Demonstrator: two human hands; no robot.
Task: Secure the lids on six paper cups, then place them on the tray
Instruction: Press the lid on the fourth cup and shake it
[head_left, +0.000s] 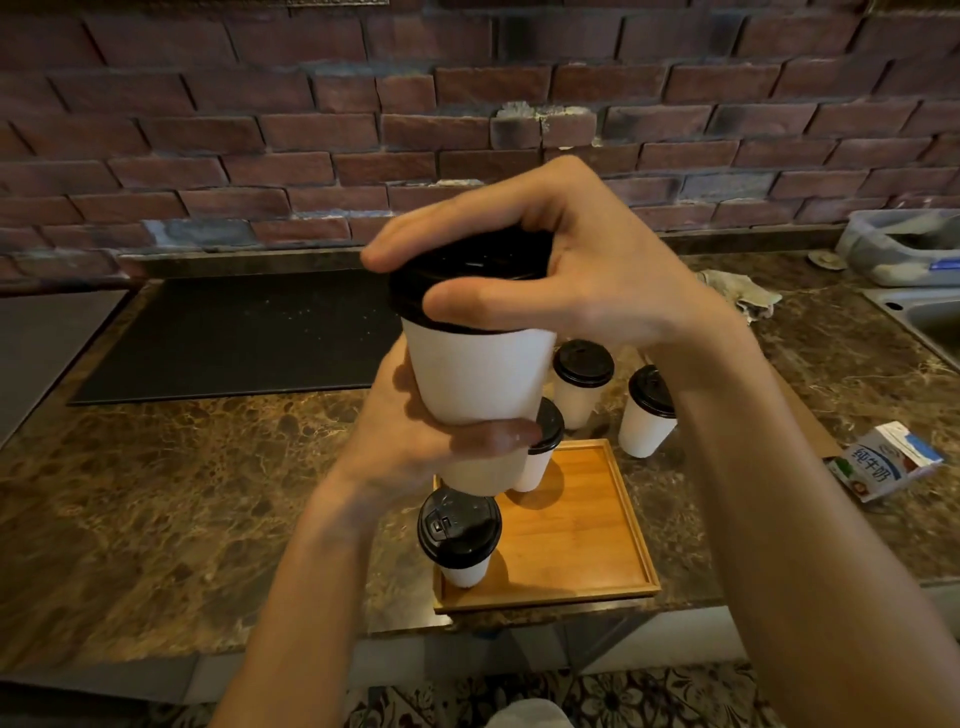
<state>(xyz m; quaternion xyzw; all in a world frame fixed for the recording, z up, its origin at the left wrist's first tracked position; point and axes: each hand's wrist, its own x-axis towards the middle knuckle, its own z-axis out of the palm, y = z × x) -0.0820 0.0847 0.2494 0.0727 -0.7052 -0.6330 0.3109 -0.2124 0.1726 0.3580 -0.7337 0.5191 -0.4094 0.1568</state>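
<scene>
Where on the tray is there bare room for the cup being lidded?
On the tray the right half is bare, between its right rim and the near cup and far cup along its left side, which is crowded. The counter left of the tray, up to the black mat, is bare too.

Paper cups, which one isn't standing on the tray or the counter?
The cup held up in front: the left hand grips its base, the right hand pinches its black lid. No other cup in view is lifted.

cup (480, 374) white | lid (467, 275) black | tray (576, 519) honey-orange | counter (182, 493) brown veined marble | wall (311, 104) red brick
</scene>
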